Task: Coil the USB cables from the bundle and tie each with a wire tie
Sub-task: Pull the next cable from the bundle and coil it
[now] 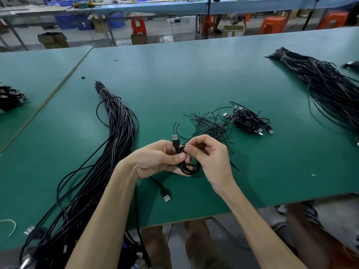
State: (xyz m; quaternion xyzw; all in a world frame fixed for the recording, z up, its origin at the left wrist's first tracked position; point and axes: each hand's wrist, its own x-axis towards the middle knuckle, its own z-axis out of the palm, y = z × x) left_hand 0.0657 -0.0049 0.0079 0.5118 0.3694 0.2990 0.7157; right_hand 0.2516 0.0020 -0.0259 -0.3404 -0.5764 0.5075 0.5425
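- At the far left edge of the frame, a heap of black tied cable coils (10, 98) sits on the neighbouring green counter.
- Left of centre, a long bundle of black USB cables (118, 123) lies on your green counter (194, 74). A pale band (102, 90) binds its far end, and its near end spills over the lower left edge.
- Under your left wrist, a loose black USB plug with a silver tip (166, 197) rests on the counter.
- Your left hand (159, 159) grips a coiled black USB cable (189, 167) at the centre of the frame, thumb pressed on the loops, with one plug (175, 139) sticking up.
- Your right hand (209, 154) has its fingers (194, 151) curled tight, pinching the top of that coil; you cannot tell whether a tie is in the pinch.
- Just beyond your hands lies a scatter of short black wire ties (209, 125).
- To their right lies a small pile of tied black coils (248, 121).
- At the upper right lies a second long black cable bundle (326, 84).
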